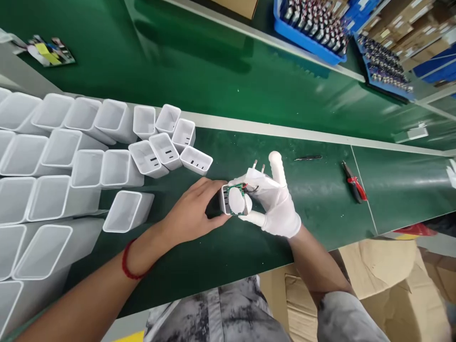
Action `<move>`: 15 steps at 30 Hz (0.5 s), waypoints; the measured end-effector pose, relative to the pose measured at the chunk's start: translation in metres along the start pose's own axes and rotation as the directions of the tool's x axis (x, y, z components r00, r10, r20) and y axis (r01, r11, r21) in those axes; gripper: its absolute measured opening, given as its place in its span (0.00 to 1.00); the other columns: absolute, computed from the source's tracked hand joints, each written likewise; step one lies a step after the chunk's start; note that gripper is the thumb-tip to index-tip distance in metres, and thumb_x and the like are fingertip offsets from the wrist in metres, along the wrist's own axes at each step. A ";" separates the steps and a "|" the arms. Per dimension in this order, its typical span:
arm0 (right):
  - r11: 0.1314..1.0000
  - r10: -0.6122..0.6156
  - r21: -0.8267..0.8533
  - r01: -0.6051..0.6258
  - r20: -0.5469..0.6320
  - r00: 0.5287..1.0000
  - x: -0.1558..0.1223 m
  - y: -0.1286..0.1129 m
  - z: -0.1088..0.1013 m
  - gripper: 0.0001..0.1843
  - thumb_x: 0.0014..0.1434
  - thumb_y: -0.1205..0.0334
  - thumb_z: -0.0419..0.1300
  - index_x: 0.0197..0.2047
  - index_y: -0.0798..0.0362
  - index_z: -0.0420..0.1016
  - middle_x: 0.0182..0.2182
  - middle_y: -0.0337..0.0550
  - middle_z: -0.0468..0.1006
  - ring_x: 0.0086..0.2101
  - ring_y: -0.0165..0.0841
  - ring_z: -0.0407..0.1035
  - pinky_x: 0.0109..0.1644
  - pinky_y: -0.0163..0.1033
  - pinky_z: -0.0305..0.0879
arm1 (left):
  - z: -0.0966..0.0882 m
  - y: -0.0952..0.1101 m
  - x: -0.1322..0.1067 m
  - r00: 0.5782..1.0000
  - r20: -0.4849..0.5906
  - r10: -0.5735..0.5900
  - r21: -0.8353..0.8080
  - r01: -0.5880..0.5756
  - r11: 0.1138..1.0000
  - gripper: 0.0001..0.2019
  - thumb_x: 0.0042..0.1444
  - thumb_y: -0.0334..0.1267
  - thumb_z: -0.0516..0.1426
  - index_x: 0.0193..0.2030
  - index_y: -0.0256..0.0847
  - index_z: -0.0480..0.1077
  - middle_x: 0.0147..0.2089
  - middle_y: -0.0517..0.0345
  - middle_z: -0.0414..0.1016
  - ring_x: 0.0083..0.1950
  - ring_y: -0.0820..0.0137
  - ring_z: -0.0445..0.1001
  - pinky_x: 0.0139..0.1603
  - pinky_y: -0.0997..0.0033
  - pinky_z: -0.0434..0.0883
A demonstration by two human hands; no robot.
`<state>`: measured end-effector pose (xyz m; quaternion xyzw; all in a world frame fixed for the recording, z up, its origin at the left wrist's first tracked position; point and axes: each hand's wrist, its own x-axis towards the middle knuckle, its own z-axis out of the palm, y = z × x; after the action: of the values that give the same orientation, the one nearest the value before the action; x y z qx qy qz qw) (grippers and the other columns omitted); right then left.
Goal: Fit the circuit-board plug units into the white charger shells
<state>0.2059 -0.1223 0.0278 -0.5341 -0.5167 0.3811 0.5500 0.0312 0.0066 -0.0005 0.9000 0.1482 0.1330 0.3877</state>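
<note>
Fingers on boxy white charger

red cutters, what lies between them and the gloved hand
Head view: only bare green mat between the red cutters and the right hand, which holds the charger with the left hand; black tweezers lie farther back.

Left forearm and right forearm reach in from the lower edge. The bare left hand lies palm down, fingertips curled in a pinch. The white-gloved right hand faces it, thumb and lower fingers closed, index finger held straight out.
</note>
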 end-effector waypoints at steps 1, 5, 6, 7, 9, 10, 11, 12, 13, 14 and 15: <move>1.000 0.016 0.004 -0.016 0.000 1.000 0.000 0.000 0.000 0.61 0.56 0.57 0.69 0.72 0.35 0.22 0.50 0.44 0.75 0.52 0.38 0.71 0.61 0.54 0.64 | 0.000 0.000 0.000 1.000 -0.003 0.005 0.002 -0.005 1.000 0.24 0.57 0.39 0.60 0.58 0.39 0.61 0.51 0.49 0.73 0.53 0.58 0.71 0.54 0.58 0.71; 0.997 0.031 -0.071 -0.032 -0.008 0.999 0.000 0.000 0.002 0.59 0.57 0.57 0.68 0.72 0.34 0.25 0.52 0.43 0.74 0.53 0.37 0.71 0.62 0.53 0.65 | 0.000 0.001 0.001 1.000 0.001 0.018 0.003 -0.018 1.000 0.22 0.58 0.39 0.59 0.58 0.38 0.62 0.52 0.49 0.73 0.52 0.58 0.70 0.53 0.59 0.70; 0.995 0.019 -0.096 -0.019 -0.001 1.000 0.000 0.001 0.002 0.59 0.57 0.59 0.68 0.72 0.33 0.24 0.53 0.42 0.74 0.52 0.36 0.71 0.62 0.53 0.64 | -0.001 0.002 0.002 1.000 0.005 0.021 0.002 -0.021 1.000 0.22 0.58 0.39 0.59 0.58 0.38 0.62 0.52 0.49 0.73 0.52 0.58 0.70 0.52 0.59 0.70; 0.993 0.005 -0.115 -0.004 0.011 1.000 0.000 0.002 0.002 0.59 0.57 0.60 0.68 0.72 0.33 0.25 0.53 0.42 0.74 0.53 0.35 0.71 0.62 0.53 0.64 | -0.001 0.002 0.002 1.000 0.007 0.023 0.001 -0.023 1.000 0.22 0.58 0.39 0.59 0.58 0.37 0.62 0.52 0.49 0.73 0.52 0.58 0.70 0.52 0.59 0.70; 0.992 -0.015 -0.126 0.018 0.024 1.000 -0.001 0.004 0.002 0.59 0.57 0.63 0.68 0.72 0.32 0.26 0.54 0.42 0.74 0.53 0.35 0.71 0.63 0.55 0.62 | -0.001 0.002 0.002 1.000 0.007 0.024 -0.002 -0.024 1.000 0.22 0.58 0.38 0.59 0.57 0.37 0.62 0.53 0.49 0.73 0.52 0.58 0.70 0.53 0.60 0.70; 0.992 -0.018 -0.123 0.021 0.026 1.000 -0.001 0.005 0.002 0.59 0.57 0.63 0.68 0.72 0.33 0.26 0.55 0.43 0.74 0.54 0.36 0.71 0.64 0.55 0.62 | -0.001 0.002 0.002 1.000 0.009 0.024 -0.005 -0.024 1.000 0.22 0.58 0.37 0.59 0.57 0.37 0.61 0.53 0.49 0.73 0.52 0.58 0.69 0.53 0.60 0.70; 0.993 -0.012 -0.120 0.015 0.030 0.999 -0.002 0.005 0.002 0.59 0.57 0.63 0.68 0.72 0.33 0.26 0.56 0.44 0.74 0.54 0.37 0.71 0.64 0.56 0.62 | -0.001 0.001 0.001 1.000 0.009 0.024 -0.007 -0.024 1.000 0.22 0.57 0.37 0.59 0.57 0.37 0.61 0.53 0.49 0.73 0.52 0.58 0.69 0.54 0.59 0.69; 0.993 0.002 -0.118 0.002 0.031 1.000 -0.002 0.005 0.001 0.59 0.57 0.63 0.68 0.72 0.33 0.26 0.56 0.44 0.74 0.55 0.38 0.70 0.64 0.56 0.62 | 0.000 0.001 0.001 1.000 0.007 0.025 -0.009 -0.025 1.000 0.22 0.57 0.37 0.59 0.58 0.38 0.61 0.53 0.49 0.73 0.52 0.58 0.69 0.54 0.59 0.69; 0.993 0.021 -0.119 -0.017 0.034 0.999 -0.003 0.004 0.001 0.59 0.57 0.62 0.68 0.72 0.32 0.25 0.56 0.44 0.74 0.56 0.39 0.70 0.64 0.57 0.62 | 0.000 0.001 0.001 1.000 0.005 0.025 -0.010 -0.025 1.000 0.23 0.57 0.37 0.59 0.58 0.39 0.61 0.53 0.50 0.73 0.52 0.58 0.69 0.54 0.59 0.69; 0.992 0.043 -0.121 -0.039 0.035 0.998 -0.003 0.003 0.001 0.59 0.58 0.62 0.67 0.72 0.31 0.24 0.57 0.43 0.74 0.56 0.39 0.69 0.64 0.57 0.61 | 0.001 0.000 0.001 1.000 0.003 0.025 -0.013 -0.025 1.000 0.23 0.56 0.36 0.60 0.58 0.39 0.61 0.53 0.50 0.73 0.52 0.58 0.69 0.54 0.58 0.69; 0.991 0.064 -0.123 -0.060 0.035 0.997 -0.003 0.002 0.001 0.59 0.57 0.62 0.67 0.71 0.30 0.23 0.57 0.43 0.74 0.57 0.39 0.69 0.64 0.58 0.61 | 0.001 0.000 0.001 1.000 -0.002 0.024 -0.016 -0.024 1.000 0.24 0.56 0.36 0.60 0.59 0.39 0.61 0.53 0.50 0.73 0.52 0.58 0.69 0.54 0.58 0.70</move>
<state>0.2048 -0.1249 0.0248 -0.5749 -0.5328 0.3762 0.4941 0.0323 0.0062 -0.0013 0.8984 0.1366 0.1395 0.3933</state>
